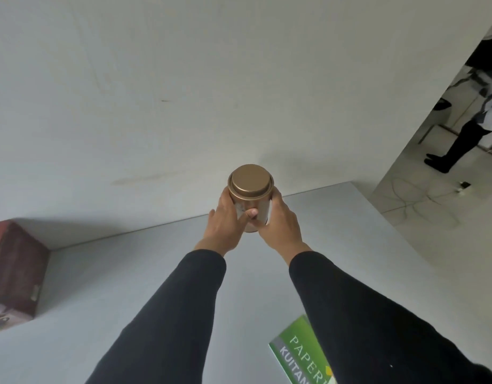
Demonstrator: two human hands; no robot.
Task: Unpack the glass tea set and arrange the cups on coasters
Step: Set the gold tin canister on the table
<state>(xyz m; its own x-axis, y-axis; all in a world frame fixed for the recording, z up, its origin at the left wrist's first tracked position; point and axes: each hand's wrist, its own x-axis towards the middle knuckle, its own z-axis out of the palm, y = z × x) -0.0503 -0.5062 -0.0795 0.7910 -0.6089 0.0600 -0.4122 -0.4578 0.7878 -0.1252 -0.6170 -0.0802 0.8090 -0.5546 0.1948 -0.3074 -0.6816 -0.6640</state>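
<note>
A bronze-coloured round tin (250,189) with a closed lid is held up above the grey table (128,273), near its far edge by the white wall. My left hand (225,225) grips its left side, thumb across the front. My right hand (278,223) grips its right side and lower part. Both arms wear black sleeves. No glass cups or coasters show in this view.
A dark red wooden box (14,273) with a metal clasp stands at the table's left edge. A green receipt book (303,353) lies near the front, partly under my right sleeve. Another person's legs (461,145) stand on the tiled floor at the right.
</note>
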